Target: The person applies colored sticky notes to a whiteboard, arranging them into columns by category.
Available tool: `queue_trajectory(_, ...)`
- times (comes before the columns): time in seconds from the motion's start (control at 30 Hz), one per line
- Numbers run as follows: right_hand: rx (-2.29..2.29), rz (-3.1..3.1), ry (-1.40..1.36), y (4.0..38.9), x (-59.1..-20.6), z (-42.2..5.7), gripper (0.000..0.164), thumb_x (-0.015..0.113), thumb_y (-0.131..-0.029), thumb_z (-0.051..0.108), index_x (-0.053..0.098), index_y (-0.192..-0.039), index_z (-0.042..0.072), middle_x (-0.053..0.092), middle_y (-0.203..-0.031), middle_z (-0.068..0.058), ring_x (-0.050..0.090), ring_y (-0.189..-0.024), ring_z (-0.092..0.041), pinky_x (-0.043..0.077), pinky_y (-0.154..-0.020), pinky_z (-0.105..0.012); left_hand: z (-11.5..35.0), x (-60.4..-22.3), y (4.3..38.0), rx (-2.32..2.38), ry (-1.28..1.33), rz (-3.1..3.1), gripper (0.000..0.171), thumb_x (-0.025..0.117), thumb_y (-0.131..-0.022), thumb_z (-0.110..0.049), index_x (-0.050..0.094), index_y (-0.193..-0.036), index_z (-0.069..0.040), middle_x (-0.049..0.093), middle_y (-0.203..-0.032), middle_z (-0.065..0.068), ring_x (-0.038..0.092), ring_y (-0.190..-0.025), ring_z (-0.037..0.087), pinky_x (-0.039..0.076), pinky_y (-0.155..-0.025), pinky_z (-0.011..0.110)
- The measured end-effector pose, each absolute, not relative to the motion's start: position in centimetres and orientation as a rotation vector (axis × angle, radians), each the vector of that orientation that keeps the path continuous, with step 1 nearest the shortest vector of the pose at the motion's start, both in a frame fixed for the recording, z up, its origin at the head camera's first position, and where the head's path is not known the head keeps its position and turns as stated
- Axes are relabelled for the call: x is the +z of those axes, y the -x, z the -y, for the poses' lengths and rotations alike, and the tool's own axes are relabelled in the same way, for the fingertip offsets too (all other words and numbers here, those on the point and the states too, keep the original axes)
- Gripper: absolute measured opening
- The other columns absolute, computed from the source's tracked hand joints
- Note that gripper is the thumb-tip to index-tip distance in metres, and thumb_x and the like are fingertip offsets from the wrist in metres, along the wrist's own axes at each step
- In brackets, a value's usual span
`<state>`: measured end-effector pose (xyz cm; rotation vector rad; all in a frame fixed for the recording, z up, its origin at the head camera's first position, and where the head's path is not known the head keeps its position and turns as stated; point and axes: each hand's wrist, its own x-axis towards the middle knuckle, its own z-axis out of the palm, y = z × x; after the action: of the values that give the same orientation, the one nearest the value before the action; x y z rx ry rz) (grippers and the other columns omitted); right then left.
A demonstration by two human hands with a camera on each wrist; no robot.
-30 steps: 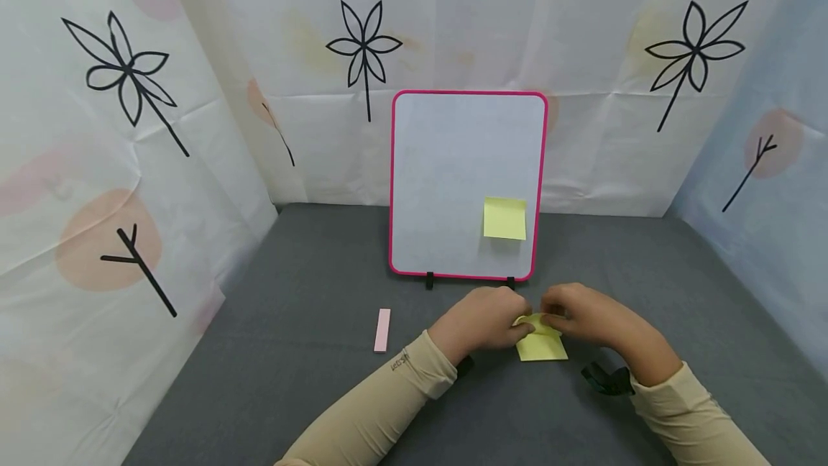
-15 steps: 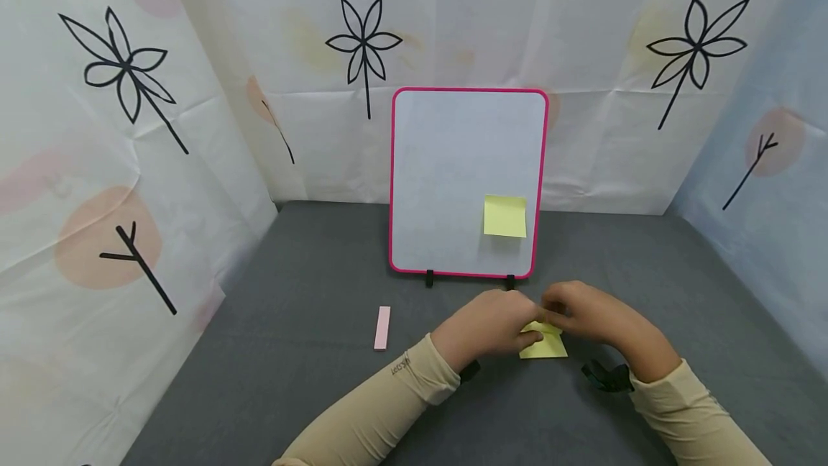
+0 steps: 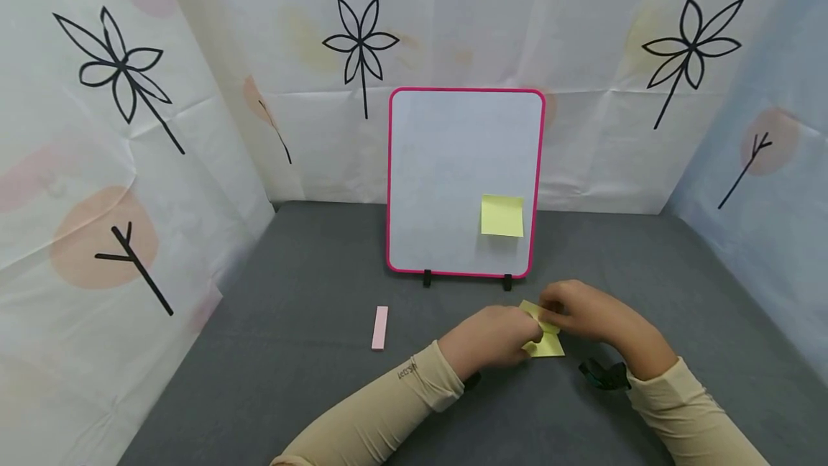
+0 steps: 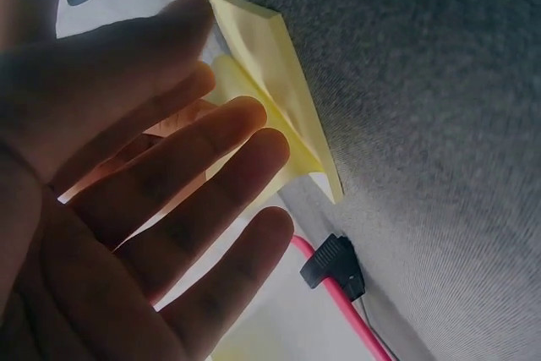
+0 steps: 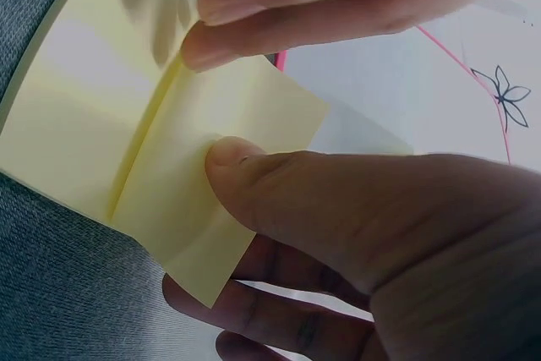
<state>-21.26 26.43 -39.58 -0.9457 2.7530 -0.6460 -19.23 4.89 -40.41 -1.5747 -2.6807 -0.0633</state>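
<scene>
Well, left hand (image 3: pixel 494 340): loosely spread, fingers nearly straight, holding nothing; the tips come up to the fold on the yellow pad (image 5: pixel 76 82). I can't tell how hard they press, if at all. Too light, and the pad could lift along with a pull.

pad: flat on the counter (image 3: pixel 272 372), between my two hands and in front of the board (image 3: pixel 446 164). Nothing else seems to pin it, so a tug could slide or spin it.

strip (image 3: pixel 379 328): pink, well off to my left, untouched. Only a wide sweep of my left forearm would be likely to knock it.

right hand (image 3: pixel 585 311): closed in a pinch, thumb on top and fingers beneath, with the top sheet (image 5: pixel 169 179) between them. If the thumb slips, the sheet may spring back.

sheet: bent up and back toward the board, seemingly joined to the pad along the fold. Uneven peeling could tear or curl it there. A second one might come away too; I can't tell whether I have just one.

clips (image 3: pixel 507 282): black, at the board's lower edge. A knuckle catching one could jolt the board.

board: upright, pink-rimmed, one yellow note (image 3: pixel 502 216) low on its right side. The note casts a shadow below, so its bottom may stand off; a bump might loosen it.
</scene>
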Motion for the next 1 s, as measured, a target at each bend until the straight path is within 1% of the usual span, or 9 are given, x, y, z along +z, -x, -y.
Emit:
queue_trajectory(0.07, -0.653, -2.754, 0.959, 21.3, -39.64, -26.47, 0.02, 0.074, -0.098, 0.008, 0.067, -0.081, 0.017, 0.051, -0.071, 0.013, 0.042, -0.065, 0.001, 0.04, -0.06, -0.024, -4.83, -40.39, 19.06, -0.062, 1.57, 2.684, 0.008, 0.08, -0.094, -0.015, 0.075, -0.091, -0.021, 0.064, -0.076, -0.01, 0.045, -0.065, 0.003, 0.037, -0.059, 0.017)
queue_trajectory(0.13, -0.661, -2.754, 0.968, 21.33, -39.7, -26.53, 0.023, 0.074, -0.098, 0.008, 0.066, -0.079, 0.017, 0.048, -0.07, 0.013, 0.041, -0.064, 0.002, 0.038, -0.059, -0.024, -4.8, -40.41, 18.95, -0.057, 1.565, 2.693, 0.012, 0.079, -0.095, -0.013, 0.073, -0.087, -0.021, 0.06, -0.073, -0.01, 0.044, -0.065, 0.003, 0.036, -0.057, 0.017)
queue_trajectory(0.23, -0.671, -2.751, 0.971, 21.38, -39.75, -26.62, 0.022, 0.074, -0.098, 0.008, 0.066, -0.079, 0.017, 0.048, -0.07, 0.013, 0.041, -0.064, 0.002, 0.038, -0.06, -0.024, -4.8, -40.54, 18.88, -0.039, 1.558, 2.703, 0.02, 0.076, -0.095, -0.009, 0.07, -0.082, -0.022, 0.052, -0.068, -0.009, 0.041, -0.063, 0.004, 0.033, -0.055, 0.018)
queue_trajectory(0.3, -0.675, -2.747, 0.967, 21.42, -39.75, -26.68, 0.021, 0.074, -0.098, 0.008, 0.066, -0.08, 0.017, 0.049, -0.071, 0.013, 0.041, -0.065, 0.002, 0.039, -0.06, -0.024, -4.84, -40.68, 18.92, -0.03, 1.553, 2.706, 0.021, 0.077, -0.094, -0.008, 0.069, -0.081, -0.022, 0.049, -0.068, -0.009, 0.041, -0.063, 0.005, 0.032, -0.055, 0.018)
queue_trajectory(0.43, -0.677, -2.741, 0.972, 21.51, -39.77, -26.83, 0.02, 0.073, -0.098, 0.007, 0.067, -0.081, 0.016, 0.051, -0.072, 0.013, 0.043, -0.065, 0.002, 0.04, -0.06, -0.024, -4.92, -40.92, 18.99, -0.012, 1.538, 2.695, 0.022, 0.077, -0.093, -0.007, 0.069, -0.08, -0.022, 0.05, -0.069, -0.008, 0.042, -0.063, 0.005, 0.033, -0.055, 0.018)
queue_trajectory(0.63, -0.676, -2.74, 0.999, 21.57, -39.88, -27.02, 0.017, 0.072, -0.099, 0.007, 0.069, -0.084, 0.014, 0.053, -0.074, 0.012, 0.043, -0.067, 0.002, 0.041, -0.061, -0.024, -4.97, -41.14, 19.06, 0.011, 1.523, 2.698, 0.03, 0.073, -0.094, -0.003, 0.062, -0.074, -0.022, 0.049, -0.072, -0.007, 0.04, -0.062, 0.005, 0.031, -0.053, 0.018)
queue_trajectory(0.73, -0.676, -2.74, 0.993, 21.63, -39.92, -27.06, 0.014, 0.073, -0.099, 0.009, 0.07, -0.086, 0.013, 0.056, -0.076, 0.011, 0.044, -0.068, 0.002, 0.041, -0.062, -0.025, -5.0, -41.18, 19.07, 0.016, 1.518, 2.695, 0.032, 0.073, -0.094, -0.002, 0.061, -0.072, -0.022, 0.052, -0.074, -0.007, 0.04, -0.062, 0.005, 0.031, -0.053, 0.018)
queue_trajectory(0.83, -0.676, -2.74, 0.976, 21.69, -39.91, -27.2, 0.012, 0.073, -0.1, 0.01, 0.071, -0.088, 0.013, 0.059, -0.078, 0.011, 0.045, -0.069, 0.002, 0.042, -0.062, -0.025, -5.05, -41.14, 19.03, 0.023, 1.51, 2.693, 0.031, 0.073, -0.093, -0.002, 0.062, -0.073, -0.022, 0.054, -0.077, -0.006, 0.041, -0.063, 0.005, 0.032, -0.053, 0.018)
queue_trajectory(1.0, -0.685, -2.727, 0.95, 21.99, -40.05, -27.42, 0.012, 0.072, -0.099, 0.009, 0.071, -0.088, 0.013, 0.059, -0.078, 0.011, 0.047, -0.069, 0.002, 0.043, -0.063, -0.025, -5.22, -41.18, 19.09, 0.013, 1.505, 2.71, 0.023, 0.078, -0.092, -0.009, 0.068, -0.076, -0.023, 0.057, -0.08, -0.006, 0.045, -0.064, 0.005, 0.035, -0.054, 0.018)
